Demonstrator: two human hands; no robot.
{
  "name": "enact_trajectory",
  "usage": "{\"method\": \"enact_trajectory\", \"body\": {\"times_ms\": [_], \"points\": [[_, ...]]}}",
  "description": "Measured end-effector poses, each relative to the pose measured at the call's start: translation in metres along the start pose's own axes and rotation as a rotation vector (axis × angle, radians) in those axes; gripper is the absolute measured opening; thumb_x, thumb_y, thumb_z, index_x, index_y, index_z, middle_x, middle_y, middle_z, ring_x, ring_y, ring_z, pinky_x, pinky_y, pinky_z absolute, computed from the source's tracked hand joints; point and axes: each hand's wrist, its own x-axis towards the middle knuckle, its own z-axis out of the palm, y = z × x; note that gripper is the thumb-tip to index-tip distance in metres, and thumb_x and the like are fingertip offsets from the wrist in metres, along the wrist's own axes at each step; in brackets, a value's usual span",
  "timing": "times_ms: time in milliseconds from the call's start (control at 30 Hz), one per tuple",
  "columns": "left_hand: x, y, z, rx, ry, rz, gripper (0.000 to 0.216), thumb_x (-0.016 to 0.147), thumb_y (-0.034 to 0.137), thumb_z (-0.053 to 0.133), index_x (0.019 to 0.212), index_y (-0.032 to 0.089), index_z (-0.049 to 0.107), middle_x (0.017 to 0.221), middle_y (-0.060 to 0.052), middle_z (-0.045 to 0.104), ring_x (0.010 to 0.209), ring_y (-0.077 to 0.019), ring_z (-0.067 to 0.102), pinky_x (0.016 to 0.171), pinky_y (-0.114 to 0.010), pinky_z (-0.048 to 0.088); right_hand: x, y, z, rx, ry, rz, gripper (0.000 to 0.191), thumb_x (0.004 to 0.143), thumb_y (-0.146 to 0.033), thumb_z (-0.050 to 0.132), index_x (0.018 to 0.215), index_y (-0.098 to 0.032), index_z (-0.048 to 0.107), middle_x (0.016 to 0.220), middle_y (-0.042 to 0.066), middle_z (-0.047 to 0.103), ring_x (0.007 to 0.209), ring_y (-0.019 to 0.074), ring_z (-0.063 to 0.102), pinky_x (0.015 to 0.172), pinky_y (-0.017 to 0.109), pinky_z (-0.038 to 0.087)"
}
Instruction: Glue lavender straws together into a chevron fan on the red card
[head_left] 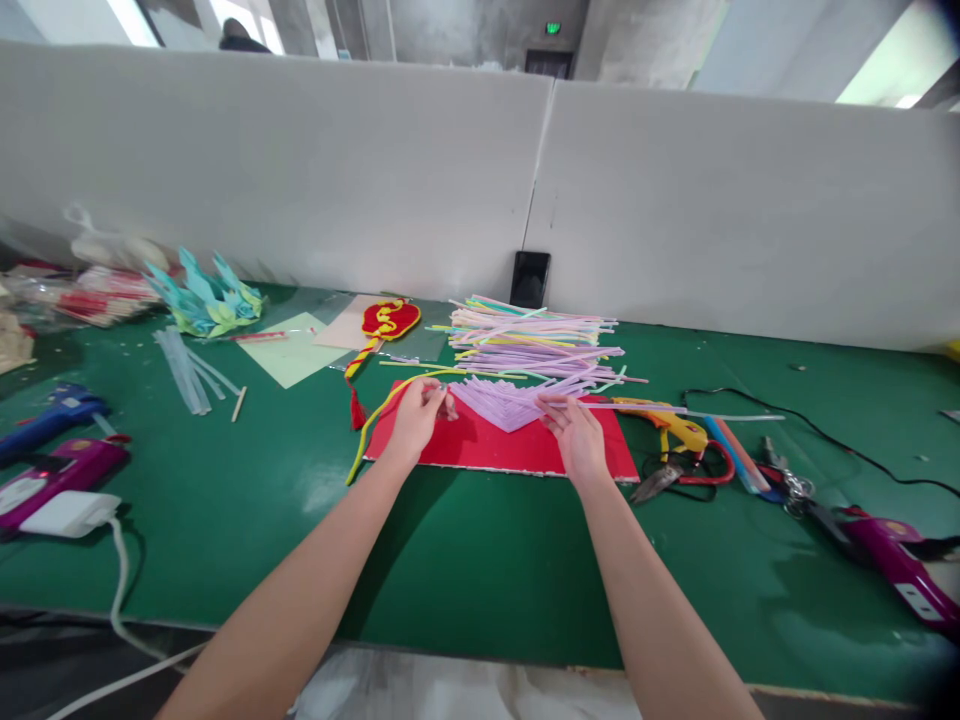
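Observation:
A red board lies in front of me, with lilac pipe cleaners laid on it in a pointed V pattern. My right hand is closed over the board's right part, pinching a lilac pipe cleaner that sticks out to the right. Its far stretch looks paler and thinner. Over the left part, my left hand has its thumb and fingertips together; whatever is between them is too small to make out. A yellow pipe cleaner curves beside this hand. Behind the board lies a pile of multicoloured pipe cleaners.
Right of the board are a yellow glue gun, red-handled scissors, keys and a purple tool. A phone leans on the partition. Leftward lie a red-and-yellow fan-shaped ornament, translucent sticks and another purple tool.

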Motion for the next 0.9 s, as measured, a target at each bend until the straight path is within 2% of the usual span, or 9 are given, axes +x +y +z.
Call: {"method": "enact_trajectory", "body": {"times_ms": [100,200,333,467,600,700,767,900], "points": [[0.003,0.001,-0.007,-0.028,0.120,-0.026,0.014,0.079,0.029,0.056,0.080,0.019,0.047,0.057,0.005,0.056,0.036,-0.0074,0.047,0.038,-0.019,0.038,0.000,0.000,0.000,0.000,0.004,0.000,0.023,0.076,-0.040,0.064,0.075,-0.017,0.064,0.086,0.007,0.072,0.090,0.0210,0.068,0.070,0.028,0.050],[0.008,0.001,-0.014,-0.028,0.278,-0.026,0.013,0.077,0.028,0.056,0.080,0.019,0.048,0.057,0.006,0.054,0.033,-0.0050,0.037,0.033,-0.017,0.027,0.000,0.000,0.000,0.001,0.007,0.001,0.022,0.076,-0.040,0.064,0.075,-0.018,0.064,0.086,0.007,0.072,0.089,0.0211,0.068,0.070,0.028,0.050],[0.014,-0.003,-0.022,0.011,0.491,0.019,0.011,0.077,0.027,0.055,0.080,0.018,0.049,0.059,0.005,0.052,0.041,-0.0068,0.042,0.040,-0.019,0.034,0.000,0.000,0.000,0.005,0.007,0.002,0.022,0.076,-0.039,0.064,0.075,-0.017,0.064,0.085,0.007,0.072,0.089,0.0210,0.069,0.070,0.028,0.050],[0.016,-0.007,-0.027,0.109,0.610,0.096,0.011,0.076,0.023,0.057,0.084,0.016,0.054,0.072,0.000,0.057,0.064,-0.0127,0.057,0.061,-0.025,0.047,0.000,-0.001,0.001,0.005,0.008,-0.001,0.022,0.075,-0.039,0.065,0.075,-0.017,0.064,0.085,0.007,0.072,0.089,0.0211,0.069,0.069,0.027,0.050],[0.015,-0.008,-0.030,0.236,0.621,0.166,0.015,0.074,0.017,0.058,0.089,0.016,0.060,0.090,-0.005,0.061,0.084,-0.0180,0.060,0.082,-0.033,0.048,-0.001,-0.001,0.001,0.002,0.004,-0.005,0.022,0.075,-0.040,0.065,0.075,-0.017,0.064,0.085,0.007,0.072,0.089,0.0216,0.068,0.069,0.027,0.050],[0.013,-0.008,-0.030,0.337,0.590,0.220,0.024,0.074,0.014,0.060,0.097,0.018,0.063,0.107,-0.008,0.058,0.105,-0.0223,0.055,0.099,-0.039,0.039,-0.002,-0.003,0.001,0.003,0.004,-0.013,0.022,0.077,-0.040,0.064,0.076,-0.018,0.064,0.087,0.007,0.072,0.091,0.0214,0.068,0.069,0.028,0.049],[0.010,-0.005,-0.028,0.393,0.539,0.262,0.024,0.077,0.016,0.058,0.100,0.018,0.064,0.109,-0.009,0.058,0.110,-0.0236,0.052,0.103,-0.041,0.036,-0.003,-0.004,0.001,0.007,0.003,-0.021,0.022,0.078,-0.040,0.062,0.077,-0.018,0.064,0.090,0.007,0.072,0.092,0.0210,0.068,0.070,0.028,0.049],[-0.003,0.003,-0.013,0.482,0.359,0.398,0.028,0.086,0.022,0.052,0.112,0.019,0.059,0.114,-0.010,0.057,0.110,-0.0219,0.054,0.099,-0.039,0.042,-0.007,-0.008,0.004,0.018,-0.042,-0.017,0.022,0.080,-0.040,0.060,0.081,-0.018,0.064,0.097,0.008,0.072,0.095,0.0209,0.067,0.072,0.028,0.049]]}}
